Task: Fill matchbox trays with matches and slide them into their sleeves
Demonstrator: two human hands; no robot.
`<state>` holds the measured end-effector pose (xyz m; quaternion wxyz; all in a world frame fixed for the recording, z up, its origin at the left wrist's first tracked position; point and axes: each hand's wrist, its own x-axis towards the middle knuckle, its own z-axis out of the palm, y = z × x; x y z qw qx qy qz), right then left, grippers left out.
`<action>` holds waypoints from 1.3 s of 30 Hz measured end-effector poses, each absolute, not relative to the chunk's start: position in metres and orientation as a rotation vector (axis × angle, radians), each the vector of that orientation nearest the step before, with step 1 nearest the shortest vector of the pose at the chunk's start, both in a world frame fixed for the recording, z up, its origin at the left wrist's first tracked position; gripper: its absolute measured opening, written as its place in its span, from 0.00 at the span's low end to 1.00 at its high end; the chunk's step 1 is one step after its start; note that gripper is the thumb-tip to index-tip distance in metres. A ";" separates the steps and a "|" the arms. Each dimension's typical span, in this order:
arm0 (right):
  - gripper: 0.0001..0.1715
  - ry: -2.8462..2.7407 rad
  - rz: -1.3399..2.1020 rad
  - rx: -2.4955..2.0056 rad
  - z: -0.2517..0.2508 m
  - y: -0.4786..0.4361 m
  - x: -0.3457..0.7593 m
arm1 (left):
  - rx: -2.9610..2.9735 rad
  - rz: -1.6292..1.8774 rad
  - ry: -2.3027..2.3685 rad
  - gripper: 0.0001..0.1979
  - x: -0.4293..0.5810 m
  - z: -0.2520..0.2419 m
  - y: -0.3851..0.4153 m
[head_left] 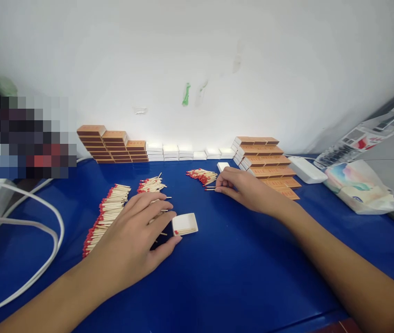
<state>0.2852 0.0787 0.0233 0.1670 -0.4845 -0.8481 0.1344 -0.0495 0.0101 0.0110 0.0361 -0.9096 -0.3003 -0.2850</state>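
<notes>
My left hand has its thumb and fingers at the left end of a white matchbox tray, holding it on the table. A few red-tipped matches lie along the tray's near side. My right hand pinches the plain ends of matches beside a small match pile; how many it grips I cannot tell. A white tray sits just behind the right hand. Left of my left hand runs a long row of matches, with a smaller heap behind, partly hidden by that hand.
Along the wall stand brown matchbox stacks, white trays and stepped brown sleeves. At right are a white adapter, a plastic bottle and a tissue pack. White cables loop at left over the blue table.
</notes>
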 end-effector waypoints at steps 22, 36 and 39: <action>0.11 -2.455 0.425 -1.283 0.041 0.040 0.245 | -2.731 -0.863 -0.988 0.11 -0.049 0.009 0.010; 0.15 -2.522 0.331 -1.433 0.034 0.012 0.209 | -2.464 -0.945 -1.045 0.12 -0.055 0.031 0.015; 0.14 -2.561 0.288 -1.443 0.028 0.011 0.205 | -2.472 -0.954 -1.036 0.12 -0.053 0.031 0.015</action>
